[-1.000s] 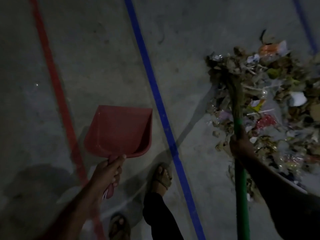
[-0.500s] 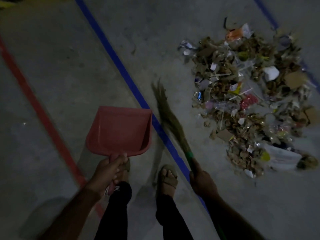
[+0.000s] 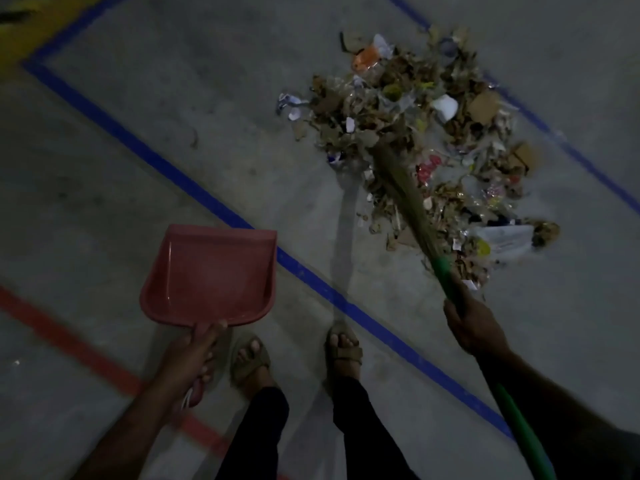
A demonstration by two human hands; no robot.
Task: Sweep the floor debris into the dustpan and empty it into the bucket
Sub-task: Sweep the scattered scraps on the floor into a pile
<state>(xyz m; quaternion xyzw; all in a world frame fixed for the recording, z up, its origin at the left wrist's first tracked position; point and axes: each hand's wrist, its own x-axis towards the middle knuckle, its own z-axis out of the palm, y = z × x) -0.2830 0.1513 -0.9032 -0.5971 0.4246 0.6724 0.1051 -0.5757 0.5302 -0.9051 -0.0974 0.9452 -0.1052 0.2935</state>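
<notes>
A: Head view, dim light. Where is the debris pile (image 3: 426,150)?

B: On the grey floor (image 3: 173,133), upper right, between two blue lines. The nearer blue line (image 3: 214,206) runs diagonally between the pile and the person's sandalled feet (image 3: 343,351). Leaves, paper scraps, cardboard, wrappers; small items too blurred to name.

A: Left hand (image 3: 194,358)?

B: Fingers curled round the handle of the red dustpan (image 3: 211,275). Whether the pan is lifted or touching the floor cannot be told. Its open mouth faces away from the person. Nothing visible inside. It sits left of the blue line, well apart from the pile.

A: Right hand (image 3: 474,327)?

B: Wrapped tight round the green handle of the broom (image 3: 408,199). The bristles slant up-left across the pile; their tips lie in the debris.

A: Other marks?

B: A red line (image 3: 69,344) crosses lower left, passing under the left forearm.
</notes>
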